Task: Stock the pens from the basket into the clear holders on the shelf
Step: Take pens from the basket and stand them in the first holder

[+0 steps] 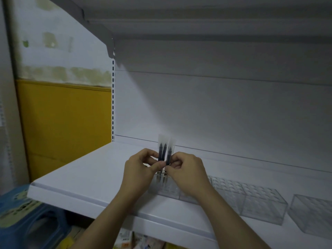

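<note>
Three dark pens [164, 150] with clear caps stand upright, their lower ends inside a clear holder [166, 189] on the white shelf [86, 173]. My left hand [142, 167] pinches the two left pens between thumb and fingers. My right hand [185, 169] pinches the right pen. Both hands meet just above the holder's top. More clear holders [260, 202] stand in a row to the right. The basket is not in view.
Another clear holder [312, 212] sits at the far right of the shelf. An upper shelf [197, 18] overhangs above. A yellow panel [64, 126] and a blue item [27, 220] are at the left, below shelf level. Packaged goods [136, 239] lie beneath the shelf.
</note>
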The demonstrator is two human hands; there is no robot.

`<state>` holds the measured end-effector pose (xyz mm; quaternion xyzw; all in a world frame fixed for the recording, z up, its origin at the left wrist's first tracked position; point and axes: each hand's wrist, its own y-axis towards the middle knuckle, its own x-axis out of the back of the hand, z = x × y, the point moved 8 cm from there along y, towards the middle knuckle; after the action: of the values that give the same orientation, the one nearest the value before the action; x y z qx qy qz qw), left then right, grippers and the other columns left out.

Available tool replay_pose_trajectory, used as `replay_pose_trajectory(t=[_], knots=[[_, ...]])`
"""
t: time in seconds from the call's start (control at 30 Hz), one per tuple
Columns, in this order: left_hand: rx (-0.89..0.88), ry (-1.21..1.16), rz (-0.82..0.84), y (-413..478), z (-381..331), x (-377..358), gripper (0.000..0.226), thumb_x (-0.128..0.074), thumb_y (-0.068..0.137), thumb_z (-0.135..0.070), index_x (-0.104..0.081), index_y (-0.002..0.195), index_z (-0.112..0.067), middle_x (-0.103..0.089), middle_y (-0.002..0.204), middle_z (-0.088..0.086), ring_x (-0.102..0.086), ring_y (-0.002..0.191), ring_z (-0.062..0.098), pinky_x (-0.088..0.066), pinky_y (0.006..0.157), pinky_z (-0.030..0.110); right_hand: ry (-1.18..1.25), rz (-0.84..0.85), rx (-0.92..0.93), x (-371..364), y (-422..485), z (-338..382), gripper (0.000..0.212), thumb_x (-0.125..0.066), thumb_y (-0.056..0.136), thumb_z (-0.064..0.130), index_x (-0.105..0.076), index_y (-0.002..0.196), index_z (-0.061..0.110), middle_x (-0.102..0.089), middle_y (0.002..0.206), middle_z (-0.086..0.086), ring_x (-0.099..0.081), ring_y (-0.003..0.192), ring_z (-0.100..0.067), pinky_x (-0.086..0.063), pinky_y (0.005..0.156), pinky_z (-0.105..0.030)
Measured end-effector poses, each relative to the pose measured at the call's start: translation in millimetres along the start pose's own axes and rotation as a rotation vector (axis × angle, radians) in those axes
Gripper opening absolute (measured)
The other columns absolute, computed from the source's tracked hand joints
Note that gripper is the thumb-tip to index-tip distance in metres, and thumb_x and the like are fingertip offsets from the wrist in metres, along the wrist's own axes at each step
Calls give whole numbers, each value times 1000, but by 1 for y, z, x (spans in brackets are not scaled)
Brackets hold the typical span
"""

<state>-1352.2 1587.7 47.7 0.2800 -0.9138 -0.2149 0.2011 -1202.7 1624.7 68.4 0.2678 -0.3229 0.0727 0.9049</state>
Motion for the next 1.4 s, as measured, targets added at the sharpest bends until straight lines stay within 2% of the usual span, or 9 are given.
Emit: replay_pose_trajectory(t=[0.07, 0.27, 0.5, 0.83, 0.97, 1.07, 1.2, 1.3, 1.4], knots=[[20, -33, -25, -2, 5, 0, 18, -81, 73, -22, -65, 80, -28, -70, 65, -8, -67, 64, 12, -53, 66, 32, 21, -5, -5, -1, 0, -2, 11, -73, 80, 25, -63, 77, 27, -62, 66, 11, -60, 64, -9, -51, 64, -26], [10, -104, -10, -4, 7, 0, 14, -76, 78, -21, -70, 81, -33, -70, 68, -9, -67, 67, 6, -50, 65, 20, -41, -36, -1, -1, -2, -3, 18, -74, 80, 37, -62, 79, 23, -60, 69, 12, -57, 66, -6, -43, 58, -19], [-32, -138, 14, -11, 7, -1, 11, -71, 83, -14, -74, 91, -21, -73, 80, -8, -68, 79, 5, -54, 74, 22, -30, -42, -13, -2, -3, -5, 15, -75, 80, 35, -65, 82, 23, -63, 73, 10, -59, 68, -7, -46, 60, -19], [-15, -81, -21, -11, 7, 2, 11, -72, 81, -15, -72, 86, -25, -71, 74, -9, -67, 70, 4, -51, 64, 17, -103, -43, -12, -2, -6, 0, 16, -74, 81, 33, -60, 79, 26, -62, 74, 10, -59, 69, -7, -43, 58, -17], [0, -49, -19, -16, 1, 4, 14, -72, 82, -17, -71, 90, -29, -71, 79, -11, -67, 74, 6, -56, 72, 28, -69, -15, -43, 1, -10, 4, 23, -76, 79, 36, -59, 87, 24, -63, 84, 6, -60, 76, -10, -48, 64, -21], [-14, 40, -36, -33, -5, 12, 27, -73, 81, -26, -66, 107, -25, -68, 99, -10, -61, 92, 5, -52, 80, 24, -79, -71, -38, 17, -20, 8, 37, -78, 75, 40, -55, 100, 25, -56, 100, 7, -55, 92, -11, -46, 75, -22], [-185, 169, -120, -70, -27, 28, 27, -72, 82, -27, -64, 108, -25, -62, 101, -14, -56, 100, 8, -47, 84, 27, -263, -140, 102, 40, -48, 23, 36, -71, 82, 38, -53, 111, 26, -52, 105, 11, -48, 101, -10, -43, 94, -30], [-271, 243, -58, -91, -48, 21, 25, -70, 84, -28, -64, 108, -24, -61, 102, -13, -53, 102, 9, -42, 84, 22, -314, -140, 133, 53, -79, 25, 35, -67, 86, 39, -54, 117, 29, -53, 118, 10, -46, 111, -10, -37, 98, -28], [-358, 342, -13, -112, -65, 6, 25, -69, 84, -27, -65, 108, -21, -64, 107, -6, -52, 105, 13, -38, 85, 21, -305, -173, 114, 66, -120, 7, 30, -66, 86, 37, -57, 114, 30, -53, 119, 11, -45, 113, -9, -33, 97, -25]])
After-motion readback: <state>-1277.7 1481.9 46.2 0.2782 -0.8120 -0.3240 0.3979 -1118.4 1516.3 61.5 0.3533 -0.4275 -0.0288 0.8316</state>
